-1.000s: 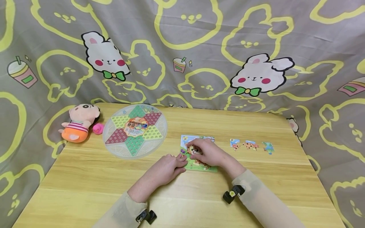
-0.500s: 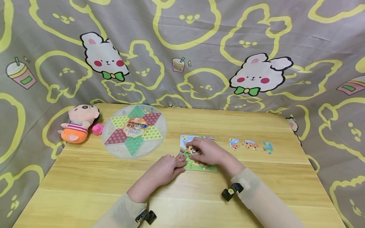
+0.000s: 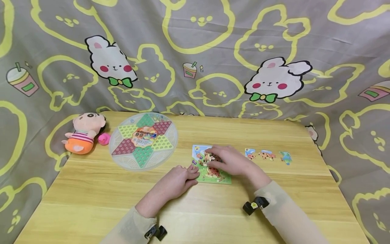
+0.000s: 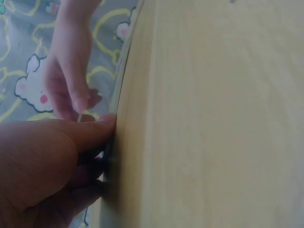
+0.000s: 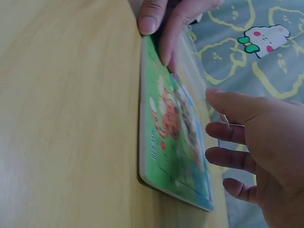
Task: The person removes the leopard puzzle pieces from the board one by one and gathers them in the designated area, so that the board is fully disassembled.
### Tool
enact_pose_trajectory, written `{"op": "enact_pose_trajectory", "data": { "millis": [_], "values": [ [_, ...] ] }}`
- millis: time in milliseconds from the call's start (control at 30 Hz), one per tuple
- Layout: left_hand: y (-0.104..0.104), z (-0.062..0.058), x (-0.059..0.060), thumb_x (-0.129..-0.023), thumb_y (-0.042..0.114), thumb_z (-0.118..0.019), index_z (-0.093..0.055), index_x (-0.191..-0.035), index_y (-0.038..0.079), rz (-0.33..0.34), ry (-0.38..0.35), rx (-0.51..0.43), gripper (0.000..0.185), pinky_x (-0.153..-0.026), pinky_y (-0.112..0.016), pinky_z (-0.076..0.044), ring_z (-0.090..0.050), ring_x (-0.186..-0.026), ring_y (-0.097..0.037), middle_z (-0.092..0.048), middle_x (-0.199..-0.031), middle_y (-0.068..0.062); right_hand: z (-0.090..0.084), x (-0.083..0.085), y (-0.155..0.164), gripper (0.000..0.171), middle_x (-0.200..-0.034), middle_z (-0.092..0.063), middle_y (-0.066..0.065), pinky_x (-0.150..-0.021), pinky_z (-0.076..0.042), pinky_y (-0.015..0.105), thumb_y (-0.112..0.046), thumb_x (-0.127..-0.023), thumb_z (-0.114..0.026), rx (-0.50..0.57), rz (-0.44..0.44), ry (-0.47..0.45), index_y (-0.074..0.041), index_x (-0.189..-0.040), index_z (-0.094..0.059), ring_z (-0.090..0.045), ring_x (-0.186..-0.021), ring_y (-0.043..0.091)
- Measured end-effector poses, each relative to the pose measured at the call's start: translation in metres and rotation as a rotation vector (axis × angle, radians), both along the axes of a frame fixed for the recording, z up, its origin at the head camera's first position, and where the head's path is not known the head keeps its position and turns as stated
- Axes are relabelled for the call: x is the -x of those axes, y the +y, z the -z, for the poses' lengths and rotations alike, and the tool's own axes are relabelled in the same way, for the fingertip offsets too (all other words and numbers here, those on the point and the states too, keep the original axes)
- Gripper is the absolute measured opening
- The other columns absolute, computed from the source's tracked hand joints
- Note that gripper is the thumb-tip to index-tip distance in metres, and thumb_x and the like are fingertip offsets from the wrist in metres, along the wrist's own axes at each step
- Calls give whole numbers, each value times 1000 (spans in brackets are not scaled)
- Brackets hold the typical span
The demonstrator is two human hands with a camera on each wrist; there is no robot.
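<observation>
A person's left hand (image 3: 179, 179) lies on the wooden worktop (image 3: 91, 193), its straight fingertips pressing the left edge of a small jigsaw board (image 3: 213, 178), while the right hand (image 3: 230, 161) hovers over the board's upper half with fingers loosely spread and lightly bent, the tips just above or touching the leopard picture; whether they pinch a piece cannot be told. The right wrist view shows the board (image 5: 173, 137) flat on the worktop, green-bordered, with the left hand's fingers (image 5: 161, 28) at its far end and the right hand's fingers (image 5: 228, 133) apart from one another above it. The board sits near the middle of the worktop, slightly right of centre. Just to its right, three loose puzzle pieces (image 3: 267, 155) lie in a row. Further left stands a round Chinese checkers board (image 3: 144, 139) in a clear case, and beyond it, at the worktop's left corner, a small plush doll (image 3: 83, 132) beside a pink toy duck (image 3: 104, 138). A grey curtain (image 3: 195, 51) printed with rabbits hangs behind
</observation>
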State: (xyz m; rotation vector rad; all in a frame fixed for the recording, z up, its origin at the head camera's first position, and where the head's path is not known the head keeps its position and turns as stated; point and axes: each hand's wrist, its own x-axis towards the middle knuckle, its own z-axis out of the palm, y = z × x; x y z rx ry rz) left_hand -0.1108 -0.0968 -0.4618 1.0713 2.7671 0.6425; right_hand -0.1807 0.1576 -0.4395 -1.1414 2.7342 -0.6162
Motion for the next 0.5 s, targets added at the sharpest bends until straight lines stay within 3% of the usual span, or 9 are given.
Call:
{"op": "enact_pose_trajectory", "data": {
  "millis": [200,500],
  "values": [
    [1,0,1,-97,30,-63,-65,-130,13,-3,-2,-10,37,-102,-49,-44,-55,-122,-19,-57,-134,-5,-9,-7,19,49,-117,-59,-12,-77,-50,29,-37,-96,-62,24,34,-33,-16,-140,-54,-57,-82,-1],
    [1,-1,1,-97,31,-63,-64,-130,12,-17,-22,-4,37,-104,-50,-41,-54,-123,-21,-57,-134,-5,-19,-20,52,51,-134,-56,-4,-87,-52,37,-34,-100,-57,28,85,-39,-17,-146,-46,-60,-96,3]
  ]
}}
